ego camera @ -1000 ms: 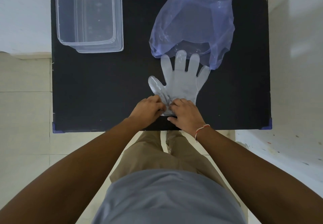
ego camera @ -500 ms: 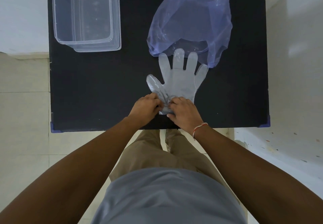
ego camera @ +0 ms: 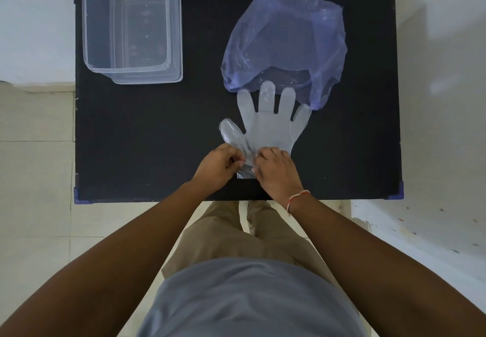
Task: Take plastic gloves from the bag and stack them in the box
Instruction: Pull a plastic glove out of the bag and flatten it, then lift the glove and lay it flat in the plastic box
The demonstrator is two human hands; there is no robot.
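Note:
A clear plastic glove [ego camera: 268, 126] lies flat on the black table [ego camera: 157, 139], fingers pointing away from me, its fingertips touching the mouth of the bluish plastic bag [ego camera: 284, 44]. My left hand [ego camera: 218, 168] and my right hand [ego camera: 276, 172] pinch the glove's cuff near the table's front edge, side by side, crumpling the cuff between them. The clear rectangular box [ego camera: 132, 34] stands at the back left corner with nothing visible in it.
The table's front edge runs just below my hands, with blue corner guards [ego camera: 398, 192] at both front corners. Pale tiled floor [ego camera: 34, 165] lies to the left, and a white wall is behind the table. The bag's dark opening faces me.
My hands have kept their pinch on the cuff with only small finger shifts. The glove stays in the same place by the bag's mouth. The camera has shifted slightly.

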